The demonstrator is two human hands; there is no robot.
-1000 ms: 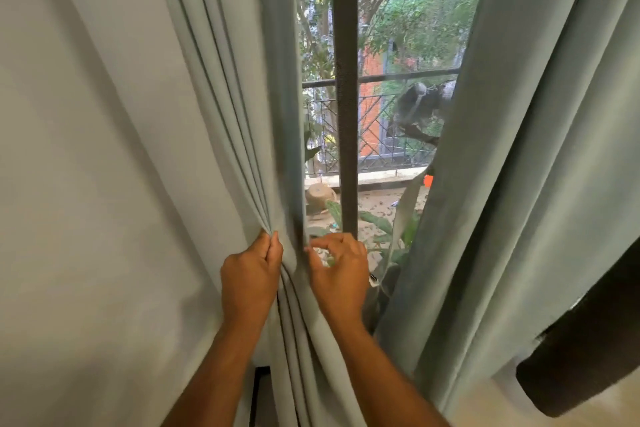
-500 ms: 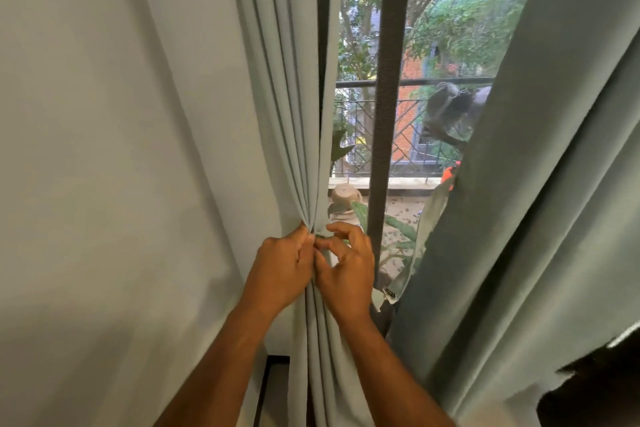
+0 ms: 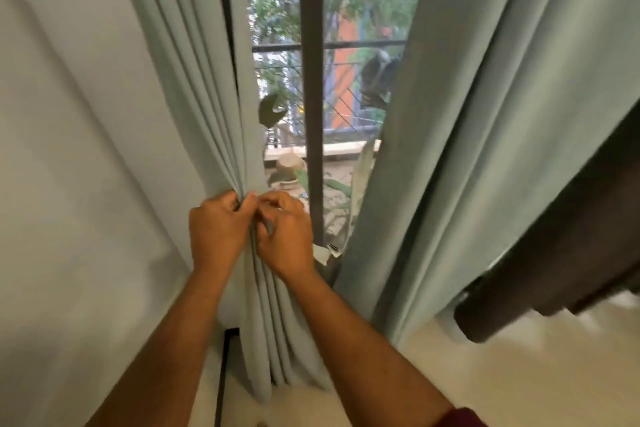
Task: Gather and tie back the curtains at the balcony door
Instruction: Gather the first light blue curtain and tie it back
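Done: we bunch the left curtain (image 3: 221, 135); both hands' fingers (image 3: 242, 203) clamp it.
Left: tie; right curtain (image 3: 485, 149) untouched.

Left curtain (image 3: 207, 107): pale green, bunched into tight pleats, pinched at mid-height.
Right curtain (image 3: 485, 132): pale green, hanging loose, slanting right.

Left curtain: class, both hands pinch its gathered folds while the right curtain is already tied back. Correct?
Not quite. The head view shows both hands, left hand and right hand, pinching the left curtain, but the right curtain hangs loose, untied.
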